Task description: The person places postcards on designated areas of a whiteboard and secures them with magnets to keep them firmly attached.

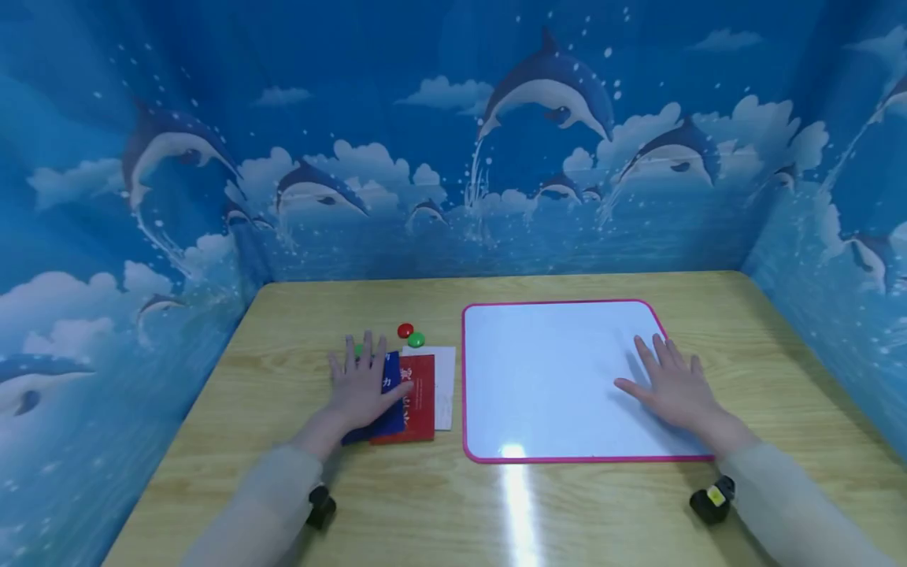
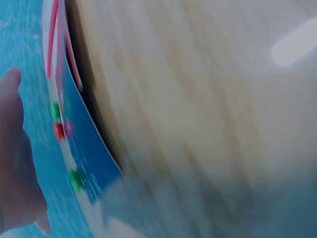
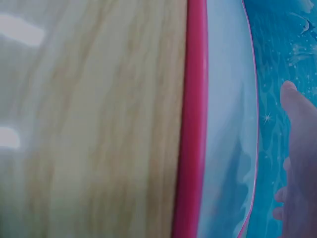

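With fingers spread, my left hand [image 1: 360,392] is over a blue booklet [image 1: 386,421] and hides part of it. Under the blue one lies a red booklet [image 1: 421,402], which overlaps a white sheet [image 1: 445,386]. My right hand [image 1: 676,394] is held above the right side of a white board [image 1: 546,378] with a pink rim, fingers apart and nothing in them. Its shadow falls on the board, also seen in the right wrist view. In the left wrist view the blue booklet [image 2: 94,148] shows edge-on beyond the wood.
Beyond the left fingertips lie a red round piece [image 1: 405,331] and a green one [image 1: 416,339], with another green piece [image 1: 357,350] partly behind the fingers. The wooden table [image 1: 354,504] is enclosed at the back and sides by a dolphin-print curtain [image 1: 397,157].
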`<state>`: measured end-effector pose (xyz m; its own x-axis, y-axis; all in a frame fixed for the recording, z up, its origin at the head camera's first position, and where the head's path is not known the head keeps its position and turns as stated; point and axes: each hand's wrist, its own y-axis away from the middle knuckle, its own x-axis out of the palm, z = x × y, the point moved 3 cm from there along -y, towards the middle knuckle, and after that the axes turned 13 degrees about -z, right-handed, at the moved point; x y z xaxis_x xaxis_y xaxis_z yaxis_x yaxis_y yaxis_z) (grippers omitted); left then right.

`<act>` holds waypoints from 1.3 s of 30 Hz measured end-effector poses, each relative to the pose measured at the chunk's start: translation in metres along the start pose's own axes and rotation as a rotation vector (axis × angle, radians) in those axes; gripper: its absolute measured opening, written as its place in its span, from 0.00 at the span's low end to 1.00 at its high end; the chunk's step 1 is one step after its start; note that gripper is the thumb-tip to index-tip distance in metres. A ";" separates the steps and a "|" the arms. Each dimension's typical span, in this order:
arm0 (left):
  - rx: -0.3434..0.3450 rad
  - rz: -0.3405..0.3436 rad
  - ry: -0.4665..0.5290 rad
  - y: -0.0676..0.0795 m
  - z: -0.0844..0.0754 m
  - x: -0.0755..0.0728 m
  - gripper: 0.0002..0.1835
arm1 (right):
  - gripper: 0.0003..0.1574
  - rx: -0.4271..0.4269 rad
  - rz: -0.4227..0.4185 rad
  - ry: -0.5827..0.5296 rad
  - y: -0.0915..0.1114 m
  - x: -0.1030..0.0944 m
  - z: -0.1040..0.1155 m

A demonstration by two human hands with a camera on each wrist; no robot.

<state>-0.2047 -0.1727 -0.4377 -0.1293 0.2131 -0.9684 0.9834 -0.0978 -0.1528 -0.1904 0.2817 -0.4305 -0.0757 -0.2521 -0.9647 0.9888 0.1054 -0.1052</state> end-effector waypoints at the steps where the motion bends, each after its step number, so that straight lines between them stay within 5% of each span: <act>1: -0.011 0.002 -0.003 0.001 0.005 0.000 0.52 | 0.59 0.002 -0.001 0.002 0.001 0.000 -0.002; 9: -0.105 0.061 -0.010 0.009 0.037 -0.004 0.53 | 0.58 0.021 -0.012 0.027 0.005 0.002 -0.026; 18: -0.125 0.162 -0.002 0.008 0.059 -0.005 0.62 | 0.61 0.056 0.038 0.010 0.009 0.008 -0.043; 28: -0.133 0.236 0.032 -0.003 0.063 -0.011 0.62 | 0.60 0.060 0.049 0.023 0.010 0.005 -0.047; 39: -0.122 0.172 0.054 -0.007 0.056 -0.016 0.58 | 0.60 0.079 0.058 0.031 0.009 0.010 -0.057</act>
<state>-0.2167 -0.2301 -0.4323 0.0454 0.2555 -0.9657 0.9989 -0.0193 0.0418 -0.1893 0.3346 -0.4547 -0.0207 -0.2182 -0.9757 0.9986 0.0428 -0.0307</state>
